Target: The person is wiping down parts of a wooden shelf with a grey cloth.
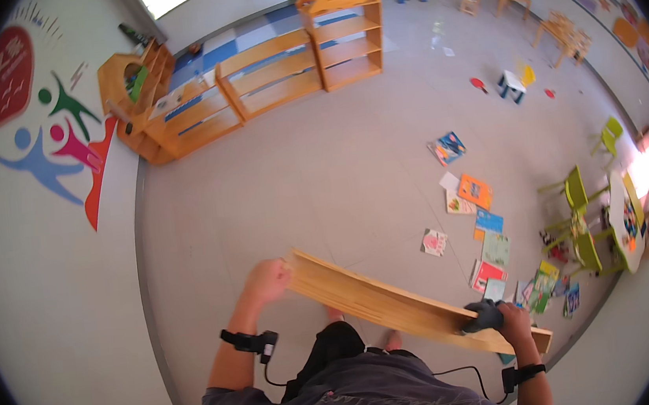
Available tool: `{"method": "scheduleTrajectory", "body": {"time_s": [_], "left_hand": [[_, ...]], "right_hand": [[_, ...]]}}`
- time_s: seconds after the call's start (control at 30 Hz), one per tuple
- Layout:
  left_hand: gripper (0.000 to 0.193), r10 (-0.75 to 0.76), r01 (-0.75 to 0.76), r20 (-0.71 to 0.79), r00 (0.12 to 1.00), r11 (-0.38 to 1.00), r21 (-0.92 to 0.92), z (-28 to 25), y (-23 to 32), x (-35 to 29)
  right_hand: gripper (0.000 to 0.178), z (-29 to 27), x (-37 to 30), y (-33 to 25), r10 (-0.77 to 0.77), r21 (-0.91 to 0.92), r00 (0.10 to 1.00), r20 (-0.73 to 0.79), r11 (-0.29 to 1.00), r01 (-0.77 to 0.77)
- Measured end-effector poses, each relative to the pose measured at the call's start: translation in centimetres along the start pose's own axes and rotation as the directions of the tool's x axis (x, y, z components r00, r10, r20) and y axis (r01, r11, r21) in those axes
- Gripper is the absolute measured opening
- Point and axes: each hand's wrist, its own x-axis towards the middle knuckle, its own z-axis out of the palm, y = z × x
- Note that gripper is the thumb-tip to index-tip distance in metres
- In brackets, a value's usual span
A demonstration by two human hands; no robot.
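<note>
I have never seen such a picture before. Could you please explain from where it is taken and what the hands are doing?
There is no robot here: a person works bare-handed. A wide fisheye camera on the head looks down, so straight edges bend. The left hand grips one end of a long wooden piece. Near its other end, the right hand holds a dark grey bundle, probably cloth, against the wood. Books lie scattered on the floor to the right; wooden shelves stand ahead.
</note>
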Motion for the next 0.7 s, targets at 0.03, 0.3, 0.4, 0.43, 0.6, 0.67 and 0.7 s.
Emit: {"method": "scheduleTrajectory", "body": {"time_s": [0.03,0.3,0.4,0.43,0.6,0.67,0.7], "left_hand": [[0.022,-0.026,0.03,-0.103,0.994,0.999,0.04,-2.8,-0.9,-0.4],[0.019,-0.093,0.123,-0.607,0.789,0.992,0.008,-21.5,-12.0,2.5],[0.015,0.115,0.045,-0.81,0.575,0.984,0.172,-30.0,-15.6,7.2],[0.012,0.112,0.072,-0.853,0.509,0.983,0.171,-32.9,-16.3,8.6],[0.011,0.288,0.039,-0.956,0.053,0.956,0.29,-47.6,-18.2,19.7],[0.015,0.24,0.008,-0.97,-0.048,0.971,0.24,-53.3,-20.1,24.5],[0.017,0.186,-0.054,-0.973,-0.135,0.979,0.195,-55.6,-20.2,28.0]], "right_hand": [[0.028,-1.3,4.1,-2.6,-0.034,-0.041,0.999,0.001,0.999,0.034],[0.029,-8.7,34.5,-20.1,-0.445,-0.057,0.859,-0.254,0.893,0.446],[0.033,-14.2,45.5,-26.6,-0.524,-0.108,0.77,-0.363,0.845,0.524],[0.033,-16.2,48.8,-28.5,-0.524,-0.105,0.754,-0.395,0.842,0.53],[0.034,-25.9,65.6,-36.8,-0.461,-0.034,0.672,-0.579,0.837,0.546],[0.043,-28.2,73.5,-39.1,-0.434,0.002,0.652,-0.622,0.831,0.556],[0.047,-29.4,77.1,-40.3,-0.442,-0.001,0.633,-0.635,0.82,0.572]]}}
